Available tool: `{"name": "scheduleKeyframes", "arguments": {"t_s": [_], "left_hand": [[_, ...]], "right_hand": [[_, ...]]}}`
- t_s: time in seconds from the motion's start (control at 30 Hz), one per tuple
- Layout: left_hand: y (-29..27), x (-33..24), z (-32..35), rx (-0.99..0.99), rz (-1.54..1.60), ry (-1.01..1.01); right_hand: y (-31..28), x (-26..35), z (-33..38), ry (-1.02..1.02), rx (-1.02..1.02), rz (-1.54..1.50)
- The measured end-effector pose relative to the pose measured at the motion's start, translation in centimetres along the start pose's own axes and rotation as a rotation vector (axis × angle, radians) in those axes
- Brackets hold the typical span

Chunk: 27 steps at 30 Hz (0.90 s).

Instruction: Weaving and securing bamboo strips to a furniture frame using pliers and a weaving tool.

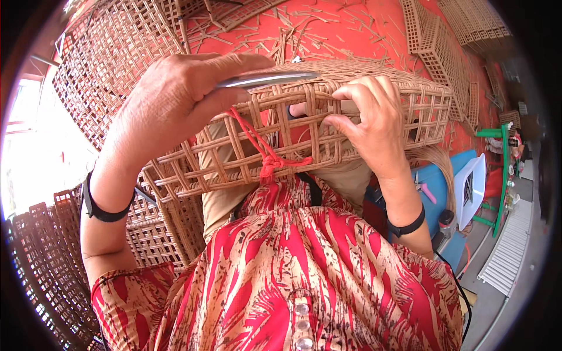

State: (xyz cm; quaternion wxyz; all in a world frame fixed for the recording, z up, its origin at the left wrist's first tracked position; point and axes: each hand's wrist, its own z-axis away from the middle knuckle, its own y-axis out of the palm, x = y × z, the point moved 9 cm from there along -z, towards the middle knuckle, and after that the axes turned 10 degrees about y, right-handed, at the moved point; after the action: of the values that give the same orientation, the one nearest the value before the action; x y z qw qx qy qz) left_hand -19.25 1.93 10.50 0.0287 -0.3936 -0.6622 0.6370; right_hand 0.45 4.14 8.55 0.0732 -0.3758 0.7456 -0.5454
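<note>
A long brown wicker piece with an open lattice side (424, 120) lies across my lap. My left hand (170, 96) is closed on a shiny, flat metal tool (275, 79) with a narrow end, held just above the lattice's upper rim; its kind cannot be made out. Toward the right of the piece, my right hand (377, 126) pinches the lattice at an upright strand, thumb below and fingers curled over the rim. A red cord (269, 162) is looped over the lattice and knotted near its lower edge.
Large woven panels (123, 64) stand at the left and upper right. Cut strips (304, 35) litter the red floor ahead. On the right are a blue surface (430, 175), a white bin (470, 190), a green frame (504, 175) and a bundle of loose strands (442, 164).
</note>
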Motion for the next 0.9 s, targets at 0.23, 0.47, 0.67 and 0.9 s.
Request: {"name": "scheduleKeyframes", "arguments": {"t_s": [0.23,0.47,0.67,0.9], "left_hand": [[0.6,-2.0,-2.0,0.149,-0.128,0.189],[0.3,-3.0,-4.2,0.201,-0.2,0.193],[-0.2,-5.0,-5.8,0.266,-0.283,0.227],[0.2,-7.9,-5.1,0.235,-0.455,0.362]], "right_hand": [[-0.1,-1.0,1.7,0.017,-0.145,-0.094],[0.1,-2.2,1.9,0.042,-0.129,-0.149],[0.0,-2.6,2.2,0.05,-0.135,-0.177],[1.7,-1.4,3.9,0.035,-0.119,-0.172]]}}
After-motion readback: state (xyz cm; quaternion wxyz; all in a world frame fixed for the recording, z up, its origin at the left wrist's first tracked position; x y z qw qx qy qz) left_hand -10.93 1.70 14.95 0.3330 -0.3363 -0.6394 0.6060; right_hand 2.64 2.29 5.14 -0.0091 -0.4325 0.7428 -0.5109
